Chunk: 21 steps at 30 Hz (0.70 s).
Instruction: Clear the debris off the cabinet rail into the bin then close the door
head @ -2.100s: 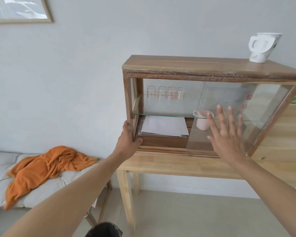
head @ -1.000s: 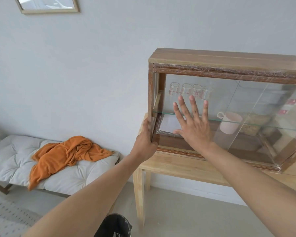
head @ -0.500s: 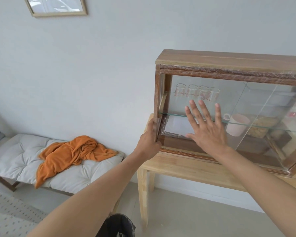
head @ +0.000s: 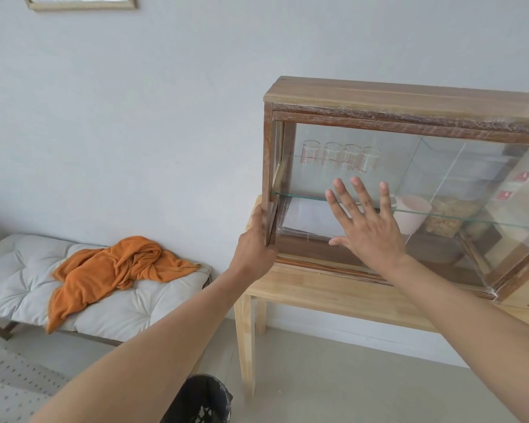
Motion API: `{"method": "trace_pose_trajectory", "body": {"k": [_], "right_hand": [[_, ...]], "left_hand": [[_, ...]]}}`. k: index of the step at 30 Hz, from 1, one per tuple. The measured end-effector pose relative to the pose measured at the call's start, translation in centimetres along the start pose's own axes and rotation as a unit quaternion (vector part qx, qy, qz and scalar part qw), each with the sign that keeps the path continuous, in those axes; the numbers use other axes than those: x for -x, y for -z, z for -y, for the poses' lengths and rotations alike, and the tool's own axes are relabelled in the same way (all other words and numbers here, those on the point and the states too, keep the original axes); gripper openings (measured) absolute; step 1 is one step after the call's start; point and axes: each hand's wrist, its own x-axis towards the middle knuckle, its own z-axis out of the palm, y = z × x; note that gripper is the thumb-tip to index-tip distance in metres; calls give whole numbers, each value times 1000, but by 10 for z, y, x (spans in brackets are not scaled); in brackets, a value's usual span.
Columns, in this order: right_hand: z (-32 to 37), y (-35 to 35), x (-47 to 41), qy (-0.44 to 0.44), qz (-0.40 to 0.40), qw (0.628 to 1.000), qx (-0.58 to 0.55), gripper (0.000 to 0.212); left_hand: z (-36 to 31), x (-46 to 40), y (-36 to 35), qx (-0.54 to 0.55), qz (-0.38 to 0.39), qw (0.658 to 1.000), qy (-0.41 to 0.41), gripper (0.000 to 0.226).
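Observation:
A wooden cabinet (head: 379,99) with sliding glass doors stands on a light wooden table (head: 333,296). My right hand (head: 365,222) lies flat, fingers spread, against the left glass door (head: 348,178), which covers the cabinet's left half up to the frame. My left hand (head: 255,248) grips the cabinet's lower left corner post. The bottom rail (head: 318,265) runs under my right hand; I see no debris on it. A black bin (head: 202,398) shows at the bottom edge, below my left arm.
Inside the cabinet are several glass beakers (head: 341,155), white paper (head: 312,216), a pink mug (head: 414,213) and a food container (head: 449,218). A cushioned bench (head: 19,279) with an orange cloth (head: 113,270) stands at the left. A picture frame (head: 80,3) hangs above.
My right hand slid the glass door from the cabinet's right side leftward to the left frame. Over the last half second it has barely moved. My left hand stayed on the corner post.

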Motion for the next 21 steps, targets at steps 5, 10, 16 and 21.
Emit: {"method": "trace_pose_trajectory", "body": {"k": [5, 10, 16, 21], "right_hand": [[17, -3, -13, -3, -18, 1000, -5, 135], [20, 2, -13, -7, 6, 1000, -19, 135], [15, 49, -6, -20, 62, 996, -65, 107], [7, 113, 24, -171, 117, 962, -179, 51]], "left_hand": [[-2, 1, 3, -19, 10, 1000, 1, 99], [-7, 0, 12, -59, 51, 997, 16, 93], [-44, 9, 22, -213, 43, 976, 13, 81], [-91, 30, 30, -328, 98, 940, -12, 86]]}}
